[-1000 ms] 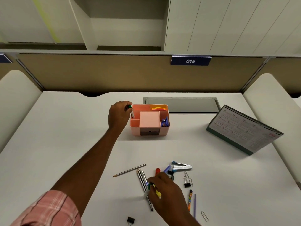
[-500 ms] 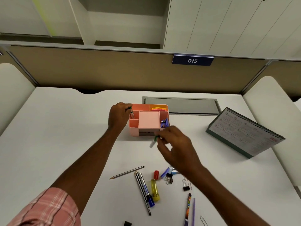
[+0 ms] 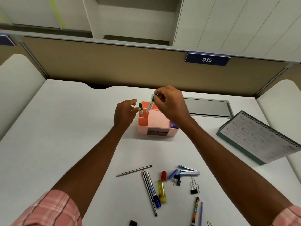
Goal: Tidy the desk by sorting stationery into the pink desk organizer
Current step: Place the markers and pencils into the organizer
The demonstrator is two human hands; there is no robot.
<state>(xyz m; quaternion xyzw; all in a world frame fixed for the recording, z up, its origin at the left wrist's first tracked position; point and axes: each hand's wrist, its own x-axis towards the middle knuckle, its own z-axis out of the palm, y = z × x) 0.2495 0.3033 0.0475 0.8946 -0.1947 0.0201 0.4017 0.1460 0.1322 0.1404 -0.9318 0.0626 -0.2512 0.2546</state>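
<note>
- Half a second ago the right hand (image 3: 171, 103) was low in front of the pink organizer (image 3: 143, 132). Now it is up over the back of it.
- Its fingers pinch the tilted marker (image 3: 150, 107) near the green cap. The white end points down into the organizer.
- The left hand (image 3: 126, 114) gripped the standing marker (image 3: 141, 110) before. Now its fingers are loose and spread, with one fingertip right at the green cap.
- The standing marker is upright in a pocket on the left side of the organizer.
- The organizer sits on the white worktop (image 3: 65, 128), toward the back, with a grey flap (image 3: 208, 106) just behind it.
- Near the front lies a pile: a pencil (image 3: 133, 170), a blue pen (image 3: 153, 190), a yellow highlighter (image 3: 162, 190), a red cap (image 3: 163, 175), a stapler (image 3: 189, 171) and black clips (image 3: 177, 181).
- A calendar (image 3: 260, 139) leans on the right, well apart from the organizer.
- A brown wall with a sign (image 3: 207, 59) saying 015 runs along the back, with white cupboards (image 3: 228, 22) above it.
- Both arms reach over the white stretch between the pile and the organizer.
- Rounded white side panels (image 3: 19, 88) stand at the left and right edges.
</note>
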